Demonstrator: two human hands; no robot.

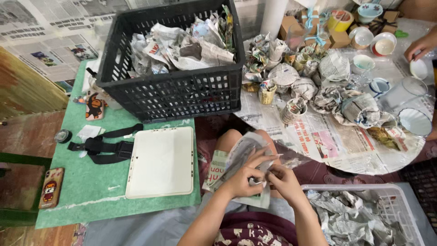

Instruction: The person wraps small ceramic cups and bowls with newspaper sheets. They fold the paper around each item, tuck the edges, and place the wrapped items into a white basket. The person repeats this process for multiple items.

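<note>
Wrapping both hands around a newspaper-wrapped bundle (243, 157), the person holds it over their lap, just in front of the bare knee (227, 139). The left hand (241, 180) grasps the bundle from below and the side, fingers curled into the paper; the right hand (282, 180) pinches the paper at the bundle's near edge, fingertips pressed against those of the left. What lies inside the paper cannot be seen.

Left of the bundle, a white rectangular tray (161, 161) lies flat on a green mat (82, 200), with a black strap (102, 148) just beyond the tray's left edge and a phone in a patterned case (51, 187) farther left. Beyond the bundle and up to the left stands a black plastic crate (173, 91) filled with crumpled newspaper. Right of the bundle and above it, a round table spread with newspaper (327, 146) carries many paper-wrapped cups (293, 111) and several bare bowls (415, 122). Below and right of the bundle, a white basket (400, 200) holds more crumpled newspaper. At the far right edge, well apart from the bundle, another person's hand (421, 45) rests near a small white bowl (418, 69).
</note>
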